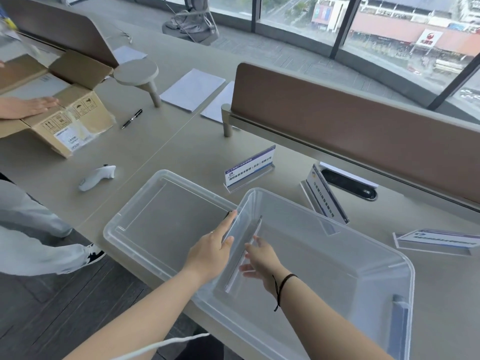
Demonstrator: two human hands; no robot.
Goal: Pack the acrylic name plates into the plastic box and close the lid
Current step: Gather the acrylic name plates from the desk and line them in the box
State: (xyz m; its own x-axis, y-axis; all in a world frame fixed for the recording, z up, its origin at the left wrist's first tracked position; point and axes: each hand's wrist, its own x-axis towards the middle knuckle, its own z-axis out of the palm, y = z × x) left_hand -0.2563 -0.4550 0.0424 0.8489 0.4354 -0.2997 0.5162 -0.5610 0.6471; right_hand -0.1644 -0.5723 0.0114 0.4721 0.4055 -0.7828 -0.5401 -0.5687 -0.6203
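Note:
A clear plastic box [384,255] stands open on the grey desk, its lid [166,219] lying flat to the left. My left hand [213,248] grips the box's left wall from outside. My right hand [259,258] is inside the box, fingers on a name plate [244,258] standing on edge against that left wall. Another plate [400,326] leans at the box's right end. Three name plates remain on the desk: one upright [249,167] behind the box, one tipped [324,196] to its right, one lying flat [436,241] at far right.
A brown desk divider [363,126] runs behind the plates, with a cable slot [348,183] beside it. A white controller [96,176], a pen [132,118], paper sheets [193,88] and a cardboard box [65,118] with another person's hand [28,106] on it lie to the left.

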